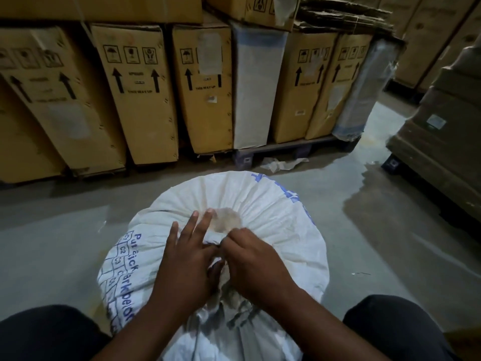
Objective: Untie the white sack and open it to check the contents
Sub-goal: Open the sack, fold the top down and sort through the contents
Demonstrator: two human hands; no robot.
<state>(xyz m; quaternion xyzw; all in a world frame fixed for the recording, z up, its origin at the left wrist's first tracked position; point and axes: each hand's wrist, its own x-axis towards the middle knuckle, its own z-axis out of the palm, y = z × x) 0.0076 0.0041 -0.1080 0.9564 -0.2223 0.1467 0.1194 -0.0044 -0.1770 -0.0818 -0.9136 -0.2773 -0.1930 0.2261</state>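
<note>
Hands meet on the gathered top of the white sack (263, 204), which sits on the grey floor (65, 230) between the person's knees, in front of a row of cardboard boxes (138, 87). On the left hand (187, 259), 3 fingers lie straight and spread on the cloth; I cannot tell whether its thumb and forefinger pinch anything. The right hand (250, 261) has its fingers curled, pinching the bunched neck.
</note>
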